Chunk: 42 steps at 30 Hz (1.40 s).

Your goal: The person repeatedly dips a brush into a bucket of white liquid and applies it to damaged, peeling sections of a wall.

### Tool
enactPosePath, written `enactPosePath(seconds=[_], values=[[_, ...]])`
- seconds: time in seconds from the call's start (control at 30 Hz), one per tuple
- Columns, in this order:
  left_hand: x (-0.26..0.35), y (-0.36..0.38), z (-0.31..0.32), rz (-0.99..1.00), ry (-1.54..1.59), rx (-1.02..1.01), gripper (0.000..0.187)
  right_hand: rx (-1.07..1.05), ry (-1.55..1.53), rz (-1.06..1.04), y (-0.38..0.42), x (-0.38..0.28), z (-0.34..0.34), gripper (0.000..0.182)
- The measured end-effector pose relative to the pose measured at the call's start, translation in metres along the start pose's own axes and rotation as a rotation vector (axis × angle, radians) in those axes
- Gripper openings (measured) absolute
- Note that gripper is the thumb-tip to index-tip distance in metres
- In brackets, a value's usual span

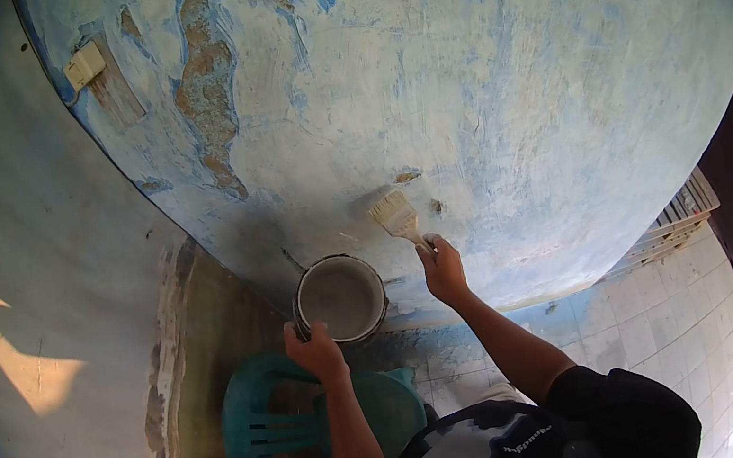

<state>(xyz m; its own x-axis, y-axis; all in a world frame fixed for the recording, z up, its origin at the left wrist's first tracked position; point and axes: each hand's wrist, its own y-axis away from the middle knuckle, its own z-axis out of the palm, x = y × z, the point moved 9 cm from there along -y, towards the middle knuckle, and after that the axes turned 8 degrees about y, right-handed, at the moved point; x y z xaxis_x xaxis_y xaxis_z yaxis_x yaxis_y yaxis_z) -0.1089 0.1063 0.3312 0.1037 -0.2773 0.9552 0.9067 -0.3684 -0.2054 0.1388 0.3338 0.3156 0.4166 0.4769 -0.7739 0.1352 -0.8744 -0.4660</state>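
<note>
My right hand [444,269] is closed around the handle of a wide paintbrush [396,215]. Its pale bristles point up and left, right at the blue-white wall [461,99]. My left hand [316,350] grips the near left rim of a round pot [340,298] with a dark outer edge and a pale inside. A thin handle sticks out from the pot's far left side. Just above the brush, a small bare brown patch [407,175] shows in the wall.
A green plastic chair [262,447] stands below the pot at the left. Larger peeled patches [207,82] and a light switch [84,67] are on the wall's upper left. Pale tiles [649,318] cover the floor, with a slatted wooden stack [684,203] at the right.
</note>
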Motion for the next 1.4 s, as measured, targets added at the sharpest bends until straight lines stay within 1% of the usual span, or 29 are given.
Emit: enactPosePath(seconds=[0.03,0.1,0.17,0.27,0.33,0.37,0.43,0.5,0.57,0.63,0.67,0.73,0.77,0.83,0.87,0.93,0.97,1.03,1.07,1.1,1.13,1.17,1.2,1.27,1.37,1.4], values=[[0.000,0.002,-0.002,0.001,0.046,0.017,0.015,0.014,0.034,-0.025,-0.005,-0.001,0.003,0.026],[0.000,0.006,-0.007,-0.020,0.024,0.028,0.013,0.029,0.017,0.027,-0.006,0.008,0.006,0.023],[-0.002,0.007,-0.011,-0.033,0.009,0.040,0.012,-0.094,0.076,0.199,-0.001,0.030,0.019,0.022],[-0.007,0.009,-0.013,-0.003,0.025,0.029,0.012,-0.115,0.130,0.231,0.023,0.046,0.032,0.025],[-0.011,0.013,-0.023,-0.029,0.064,0.163,0.013,-0.106,0.090,0.261,0.024,0.034,0.030,0.026],[-0.011,0.013,-0.023,-0.032,0.065,0.162,0.013,-0.104,0.051,0.293,0.027,0.027,0.028,0.026],[-0.010,0.015,-0.024,-0.042,0.015,0.150,0.019,-0.107,0.054,0.267,0.010,0.002,0.023,0.026],[-0.012,0.015,-0.025,-0.054,0.002,0.114,0.020,-0.104,0.032,0.181,-0.010,-0.025,0.017,0.028],[-0.017,0.014,-0.019,-0.061,-0.005,0.074,0.021,-0.062,0.069,0.182,-0.022,-0.020,0.014,0.028],[-0.021,0.013,-0.023,-0.033,0.057,0.189,0.013,-0.016,0.103,0.181,-0.020,-0.006,0.014,0.029],[-0.020,0.013,-0.025,-0.032,0.057,0.183,0.013,0.005,0.100,0.223,-0.009,0.007,0.013,0.029],[-0.006,0.014,-0.015,-0.041,0.054,0.025,0.011,0.024,0.136,0.302,0.018,0.052,0.021,0.027],[-0.004,0.014,-0.015,-0.039,0.056,0.023,0.011,0.027,0.136,0.301,0.030,0.065,0.022,0.027],[-0.003,0.016,-0.018,-0.054,0.078,0.058,0.012,-0.107,0.168,0.544,0.054,0.098,0.033,0.026],[-0.003,0.015,-0.020,-0.053,0.081,0.059,0.012,-0.107,0.168,0.541,0.052,0.100,0.037,0.026],[-0.006,0.014,-0.023,-0.043,0.059,0.030,0.011,-0.049,-0.003,0.643,0.057,0.101,0.043,0.027],[-0.011,0.013,-0.026,-0.043,0.059,0.030,0.011,-0.048,-0.003,0.643,0.052,0.097,0.049,0.027],[-0.018,0.011,-0.032,-0.031,0.009,0.038,0.013,0.056,-0.248,0.641,0.030,0.072,0.057,0.029],[-0.017,0.012,-0.029,-0.030,0.007,0.032,0.013,0.056,-0.241,0.568,0.020,0.050,0.058,0.028],[-0.016,0.013,-0.031,-0.035,0.030,0.087,0.016,0.057,-0.234,0.495,0.012,0.022,0.055,0.027],[-0.015,0.015,-0.034,-0.040,0.052,0.142,0.019,0.051,-0.200,0.400,0.006,-0.014,0.047,0.027],[-0.013,0.014,-0.033,-0.041,0.049,0.136,0.019,0.043,-0.164,0.305,0.000,-0.048,0.038,0.026],[-0.013,0.015,-0.033,-0.074,0.062,0.133,0.021,0.046,-0.163,0.310,-0.003,-0.066,0.031,0.026],[-0.016,0.016,-0.034,-0.112,0.069,0.124,0.023,-0.079,-0.240,0.200,-0.009,-0.096,0.034,0.024],[-0.011,0.016,-0.033,-0.099,0.048,0.114,0.020,-0.059,-0.159,0.159,-0.014,-0.066,0.037,0.023],[-0.006,0.018,-0.032,-0.100,0.053,0.123,0.018,0.006,-0.098,0.185,-0.010,-0.031,0.044,0.026]])
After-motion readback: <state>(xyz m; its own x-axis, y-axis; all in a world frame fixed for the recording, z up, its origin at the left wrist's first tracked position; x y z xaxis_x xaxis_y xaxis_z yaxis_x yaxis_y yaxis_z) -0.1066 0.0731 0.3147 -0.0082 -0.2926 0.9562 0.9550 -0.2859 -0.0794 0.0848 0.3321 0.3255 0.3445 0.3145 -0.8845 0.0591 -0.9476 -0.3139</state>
